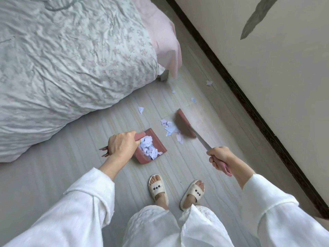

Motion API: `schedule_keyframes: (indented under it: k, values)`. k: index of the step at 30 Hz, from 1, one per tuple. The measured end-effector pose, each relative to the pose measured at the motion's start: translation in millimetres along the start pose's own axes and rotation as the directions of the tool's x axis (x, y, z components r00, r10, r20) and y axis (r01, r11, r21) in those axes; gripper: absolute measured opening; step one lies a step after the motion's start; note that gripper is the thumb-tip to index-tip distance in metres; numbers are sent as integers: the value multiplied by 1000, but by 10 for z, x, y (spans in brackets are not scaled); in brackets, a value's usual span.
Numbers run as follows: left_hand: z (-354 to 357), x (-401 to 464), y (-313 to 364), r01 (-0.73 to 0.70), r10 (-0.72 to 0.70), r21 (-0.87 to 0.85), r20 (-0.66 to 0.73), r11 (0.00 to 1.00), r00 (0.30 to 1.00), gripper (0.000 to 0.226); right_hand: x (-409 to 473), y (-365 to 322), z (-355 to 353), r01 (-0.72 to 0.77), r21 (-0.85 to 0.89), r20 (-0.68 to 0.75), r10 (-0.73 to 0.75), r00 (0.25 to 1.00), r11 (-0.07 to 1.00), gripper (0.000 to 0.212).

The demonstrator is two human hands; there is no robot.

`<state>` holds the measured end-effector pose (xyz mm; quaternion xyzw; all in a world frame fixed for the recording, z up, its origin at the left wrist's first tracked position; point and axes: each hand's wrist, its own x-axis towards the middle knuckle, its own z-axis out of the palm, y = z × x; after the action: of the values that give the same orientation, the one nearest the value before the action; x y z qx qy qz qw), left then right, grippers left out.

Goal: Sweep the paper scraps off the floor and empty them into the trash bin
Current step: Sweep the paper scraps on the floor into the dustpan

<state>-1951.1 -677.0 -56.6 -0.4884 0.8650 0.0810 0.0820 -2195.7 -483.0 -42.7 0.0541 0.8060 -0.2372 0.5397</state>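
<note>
A pink dustpan (161,146) rests on the grey floor, holding a heap of white paper scraps (148,147). My left hand (121,145) grips its handle from above. My right hand (221,157) grips the pink end of a broom handle; the pink broom head (184,125) stands on the floor to the right of the pan. A small pile of loose scraps (170,128) lies between broom head and pan. Several more scraps (193,99) lie scattered farther off, one (141,109) near the bed. No trash bin shows.
A bed with a crumpled floral quilt (71,68) fills the left and top. A pale wall with a dark skirting board (249,107) runs diagonally on the right. My feet in white slippers (158,188) stand just behind the pan.
</note>
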Motion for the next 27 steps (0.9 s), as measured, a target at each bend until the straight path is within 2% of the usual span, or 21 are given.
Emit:
schedule_keyframes:
  k: [4,7,10,17,21,27]
  values:
    - [29,190,-45,-23,23,33,13,999,1000,36,28,-154,171,0,44,-5,0,1000,999,16]
    - [33,352,-57,-36,36,39,16,999,999,31,44,-206,381,9,-41,60,-7,998,999,6]
    - [12,508,-59,-36,36,49,11,998,999,27,44,-285,533,21,-163,160,6,987,986,4]
    - [-17,566,-16,-73,74,66,-15,995,997,29,-86,-608,163,51,-235,302,23,953,971,14]
    - [-31,539,-63,-80,80,55,-8,995,997,31,-207,-584,84,113,-235,284,-43,958,965,16]
    - [-39,410,-198,-83,82,31,27,996,996,30,-216,-462,194,57,-156,117,-39,992,986,9]
